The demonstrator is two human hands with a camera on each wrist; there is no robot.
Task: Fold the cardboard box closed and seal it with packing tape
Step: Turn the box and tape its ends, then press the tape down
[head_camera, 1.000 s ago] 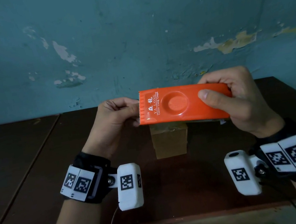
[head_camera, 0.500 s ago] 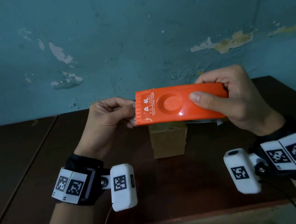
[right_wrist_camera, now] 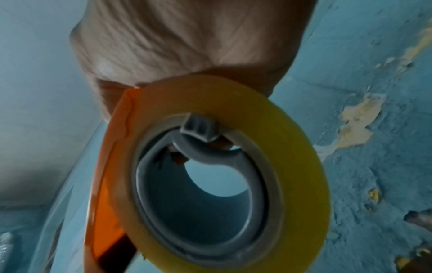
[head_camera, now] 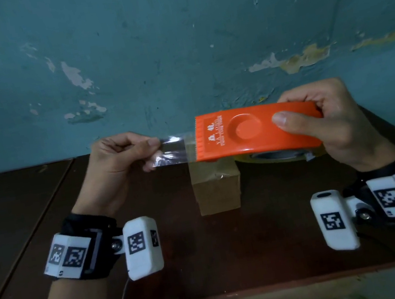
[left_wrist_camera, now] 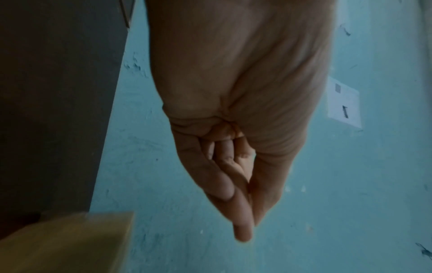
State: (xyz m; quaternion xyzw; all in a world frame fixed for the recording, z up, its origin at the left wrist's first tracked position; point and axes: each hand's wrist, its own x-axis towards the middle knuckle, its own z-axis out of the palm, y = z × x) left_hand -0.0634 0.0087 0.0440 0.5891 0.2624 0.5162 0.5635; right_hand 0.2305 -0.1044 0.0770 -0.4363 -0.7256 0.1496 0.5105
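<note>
Setting: teal peeling wall [head_camera: 173, 36], dark table [head_camera: 232, 247].
Box: box [head_camera: 217, 192] on table, flaps apparently closed.
Right hand: right hand [head_camera: 337, 124] grips orange dispenser [head_camera: 253, 131] above box.
Left hand: left hand [head_camera: 120, 159] pinches clear tape [head_camera: 173, 150] stretched from dispenser.

Box [head_camera: 217, 192] stands on counter [head_camera: 271, 248]; above it, left hand [head_camera: 120, 159] left of dispenser [head_camera: 257, 131], right hand [head_camera: 337, 124] at right, tape [head_camera: 173, 150] between.

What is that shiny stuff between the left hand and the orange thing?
In the head view, a strip of clear tape stretches from the left hand to the orange dispenser, above the cardboard box.
</note>
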